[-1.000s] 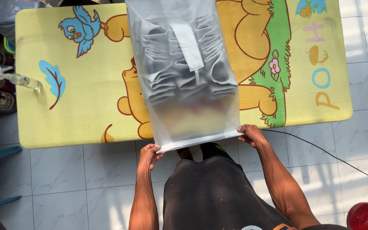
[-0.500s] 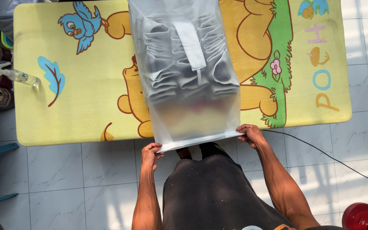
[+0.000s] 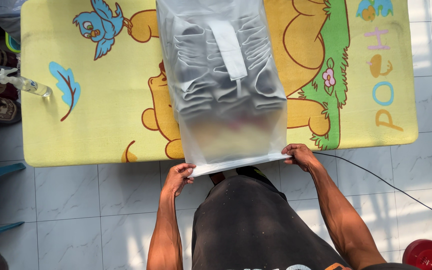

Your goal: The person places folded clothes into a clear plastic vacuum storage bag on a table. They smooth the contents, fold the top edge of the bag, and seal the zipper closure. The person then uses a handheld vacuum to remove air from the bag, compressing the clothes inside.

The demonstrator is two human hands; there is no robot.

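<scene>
**Guide:** White tiled floor is showing all around a low yellow mat (image 3: 91, 135) printed with a cartoon bear and a blue bird. You are standing at its near edge, looking down. A frosted plastic bag (image 3: 221, 90) is lying across the middle of the mat, with folded dark clothing (image 3: 221, 65) sitting toward its far end.

**Listener:** What are my hands doing?

**Guide:** Your left hand (image 3: 178, 177) is pinching the bag's near left corner, and your right hand (image 3: 301, 156) is pinching the near right corner, both closed tight on the open edge, just off the mat's near side.

**Listener:** What could go wrong?

**Guide:** I am judging that the slick film could be slipping from a pinch, letting the mouth sag and the clothing slide out. A clear bottle (image 3: 23, 82) is lying at the mat's left edge, and a dark cable (image 3: 391, 185) is trailing right of the mat, near your feet.
</scene>
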